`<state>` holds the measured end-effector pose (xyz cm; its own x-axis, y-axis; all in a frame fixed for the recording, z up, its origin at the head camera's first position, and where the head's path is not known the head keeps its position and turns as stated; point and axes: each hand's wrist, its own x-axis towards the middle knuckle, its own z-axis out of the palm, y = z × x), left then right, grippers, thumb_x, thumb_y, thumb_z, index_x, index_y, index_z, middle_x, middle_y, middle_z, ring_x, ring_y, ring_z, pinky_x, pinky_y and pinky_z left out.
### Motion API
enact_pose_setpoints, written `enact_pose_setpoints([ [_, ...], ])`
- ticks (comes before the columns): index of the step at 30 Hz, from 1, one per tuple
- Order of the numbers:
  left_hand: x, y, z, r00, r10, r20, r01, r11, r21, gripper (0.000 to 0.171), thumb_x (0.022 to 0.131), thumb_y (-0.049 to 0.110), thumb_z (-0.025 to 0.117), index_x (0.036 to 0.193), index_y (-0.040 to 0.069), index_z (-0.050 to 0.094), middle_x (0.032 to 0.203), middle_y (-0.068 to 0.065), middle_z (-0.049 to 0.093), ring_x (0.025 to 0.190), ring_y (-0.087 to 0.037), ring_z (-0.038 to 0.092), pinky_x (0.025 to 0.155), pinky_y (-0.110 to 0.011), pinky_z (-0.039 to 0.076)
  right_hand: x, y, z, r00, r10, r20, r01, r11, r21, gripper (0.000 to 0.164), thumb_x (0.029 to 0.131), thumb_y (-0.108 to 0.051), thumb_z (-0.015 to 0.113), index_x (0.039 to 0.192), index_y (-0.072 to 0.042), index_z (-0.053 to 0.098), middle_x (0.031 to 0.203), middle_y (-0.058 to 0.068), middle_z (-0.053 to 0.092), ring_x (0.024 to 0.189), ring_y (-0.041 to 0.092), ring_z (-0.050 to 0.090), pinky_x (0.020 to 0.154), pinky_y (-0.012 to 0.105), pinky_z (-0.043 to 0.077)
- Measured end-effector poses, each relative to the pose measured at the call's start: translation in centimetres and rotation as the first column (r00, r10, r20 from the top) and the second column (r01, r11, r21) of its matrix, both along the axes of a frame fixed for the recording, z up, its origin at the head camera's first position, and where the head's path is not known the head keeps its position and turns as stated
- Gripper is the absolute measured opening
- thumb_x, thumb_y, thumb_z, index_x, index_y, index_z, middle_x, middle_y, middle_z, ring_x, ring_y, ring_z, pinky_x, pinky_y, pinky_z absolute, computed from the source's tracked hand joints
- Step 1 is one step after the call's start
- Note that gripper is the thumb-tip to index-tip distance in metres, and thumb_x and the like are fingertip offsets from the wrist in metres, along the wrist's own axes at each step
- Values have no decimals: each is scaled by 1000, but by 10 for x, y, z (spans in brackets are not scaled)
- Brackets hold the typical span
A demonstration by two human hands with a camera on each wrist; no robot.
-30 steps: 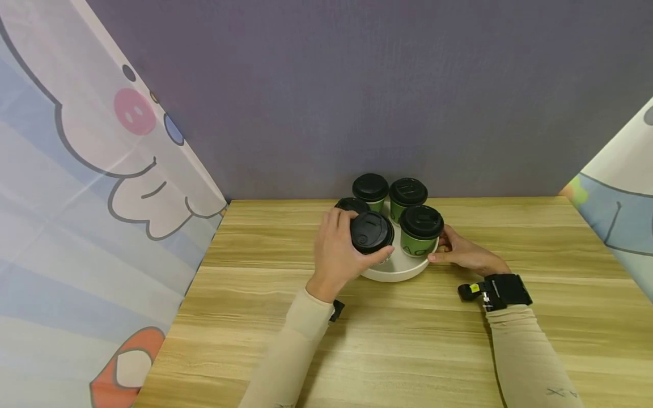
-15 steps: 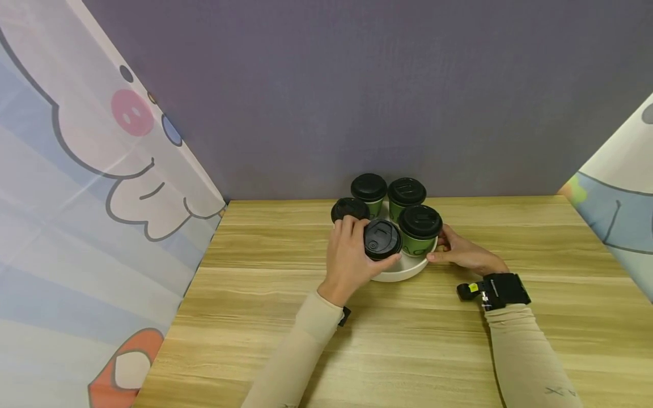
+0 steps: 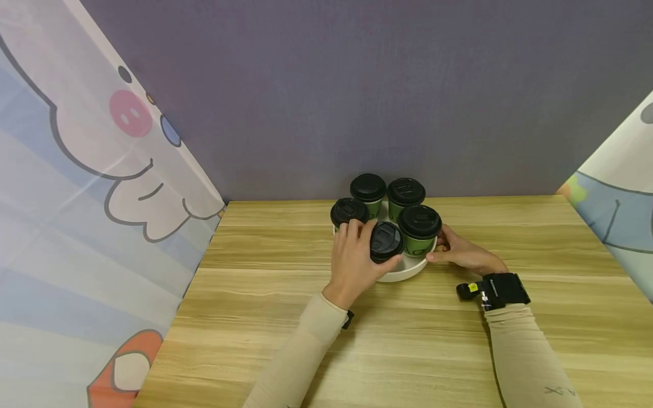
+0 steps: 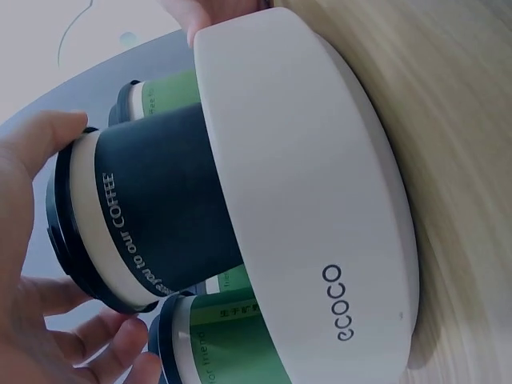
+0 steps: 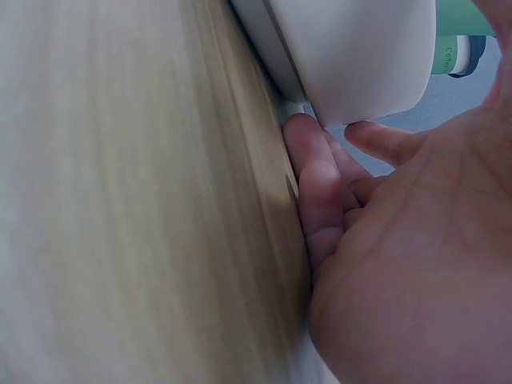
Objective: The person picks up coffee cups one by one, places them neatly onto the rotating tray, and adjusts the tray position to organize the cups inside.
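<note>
My left hand [image 3: 353, 260] grips a dark paper coffee cup [image 4: 164, 200] around its black lid, thumb on one side and fingers on the other. The dark cup stands at the front of a round white tray [image 4: 308, 184] marked "ecoco", its lower part hidden behind the tray's wall. Beside it on the right is a green coffee cup [image 3: 418, 245] with a black lid. At the tray's right side, my right hand [image 3: 466, 253] holds the outer wall, thumb at the front and fingers bent against the side and low by the table.
More lidded cups share the tray: a left cup [image 3: 349, 211], a back left cup [image 3: 368, 188] and a back right cup [image 3: 406, 194]. A grey wall panel [image 3: 326, 102] rises right behind the wooden table [image 3: 245, 306]. A cartoon curtain [image 3: 61, 226] hangs at the left.
My left hand has moved right and slightly toward me with the dark cup, bringing it beside the front green cup. The left cup's lid shows more fully. My right hand stays at the tray.
</note>
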<state>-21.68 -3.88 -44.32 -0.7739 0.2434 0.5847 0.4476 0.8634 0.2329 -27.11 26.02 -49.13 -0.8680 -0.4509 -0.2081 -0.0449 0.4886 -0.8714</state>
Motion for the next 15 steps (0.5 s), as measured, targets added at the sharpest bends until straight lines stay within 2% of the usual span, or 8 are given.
enact_pose_setpoints([
  [15,2,4,-2,999,34,27,-32,998,-59,81,81,73,72,142,21,61,116,-8,55,96,-24,47,82,-36,43,-2,2,-2,1000,1,-4,-1,1000,8,97,96,-26,73,162,-3,6,138,26,48,121,34,51,93,38,42],
])
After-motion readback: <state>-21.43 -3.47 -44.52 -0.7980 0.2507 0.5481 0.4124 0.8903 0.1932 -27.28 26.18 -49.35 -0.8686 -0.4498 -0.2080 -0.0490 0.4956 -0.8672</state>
